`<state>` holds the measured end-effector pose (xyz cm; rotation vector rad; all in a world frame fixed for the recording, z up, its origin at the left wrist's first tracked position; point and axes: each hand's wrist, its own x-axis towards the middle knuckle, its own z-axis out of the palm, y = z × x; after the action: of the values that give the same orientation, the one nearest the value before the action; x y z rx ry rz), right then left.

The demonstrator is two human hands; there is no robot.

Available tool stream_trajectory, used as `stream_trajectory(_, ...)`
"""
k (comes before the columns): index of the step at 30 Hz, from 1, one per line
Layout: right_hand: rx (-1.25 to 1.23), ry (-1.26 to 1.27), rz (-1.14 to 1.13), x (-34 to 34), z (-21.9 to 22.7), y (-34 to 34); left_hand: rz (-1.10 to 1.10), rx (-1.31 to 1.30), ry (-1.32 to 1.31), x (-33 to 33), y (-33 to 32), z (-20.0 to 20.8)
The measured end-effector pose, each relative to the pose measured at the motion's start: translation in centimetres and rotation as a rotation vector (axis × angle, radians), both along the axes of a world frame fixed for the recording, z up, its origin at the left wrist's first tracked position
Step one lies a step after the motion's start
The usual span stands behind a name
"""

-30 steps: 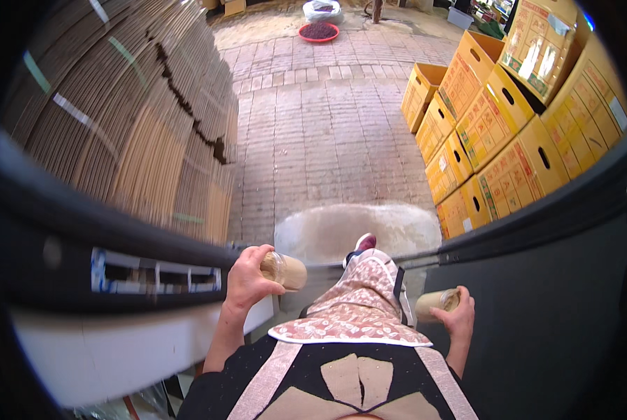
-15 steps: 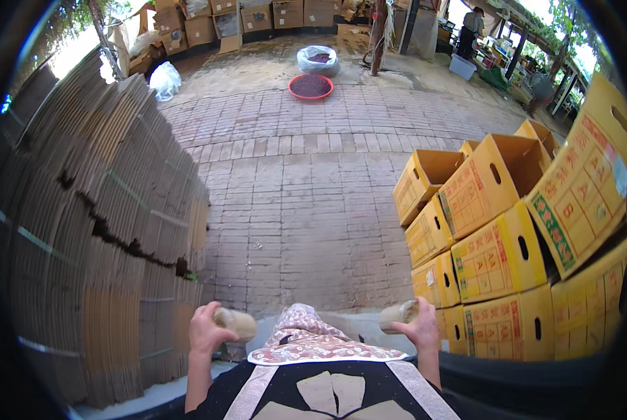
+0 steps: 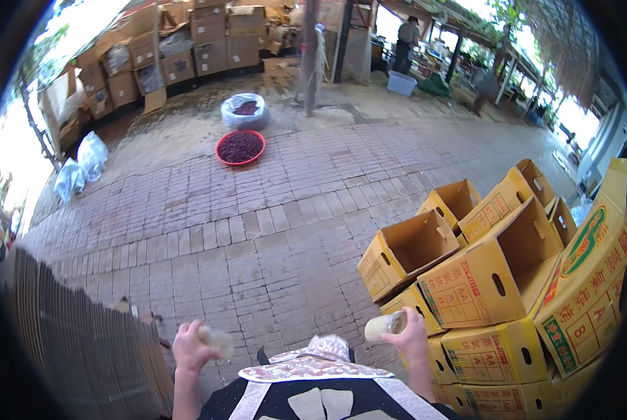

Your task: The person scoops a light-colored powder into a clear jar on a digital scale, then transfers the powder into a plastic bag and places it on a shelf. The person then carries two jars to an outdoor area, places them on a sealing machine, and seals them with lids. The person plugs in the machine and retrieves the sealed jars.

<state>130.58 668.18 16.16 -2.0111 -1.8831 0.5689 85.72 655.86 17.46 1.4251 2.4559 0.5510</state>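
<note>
My left hand (image 3: 191, 346) is closed around a short pale cylinder (image 3: 217, 343), blurred and partly translucent. In my right hand (image 3: 413, 336) is a similar cylinder (image 3: 380, 327), off-white along its side, with a clear, glassy-looking end near the fingers. What kind of thing the cylinders are does not show plainly. Both are held apart, low in front of my body, above the brick floor (image 3: 285, 294). The right one is close to the stacked yellow cartons (image 3: 464, 290); the left one is nearer a stack of flattened cardboard (image 3: 82, 350).
A red basin (image 3: 240, 148) of dark purple-red pieces sits ahead, beside a clear bag (image 3: 246, 112) of similar stuff. A post (image 3: 310, 63) stands behind them. Brown boxes (image 3: 208, 35) line the back. Far right, a person (image 3: 406, 43) stands near a pale tub (image 3: 401, 82).
My view has moved forward and turned right; the basin appears nearer and further left. The cardboard stack has dropped toward the lower left. Both hands still hold their cylinders.
</note>
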Motion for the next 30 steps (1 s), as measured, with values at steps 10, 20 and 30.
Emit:
stream_trajectory(10,0.108,-0.044,-0.217,0.9,-1.8,26.6,-0.289,0.133,-0.047,0.1,38.9,0.2)
stream_trajectory(20,0.173,0.114,-0.168,1.7,-1.3,57.6,-0.099,-0.034,-0.012,-0.7,64.8,-1.0)
stream_trajectory(30,0.154,0.097,-0.619,10.1,-3.5,76.5,-0.703,-0.01,0.043,12.8,108.4,2.2)
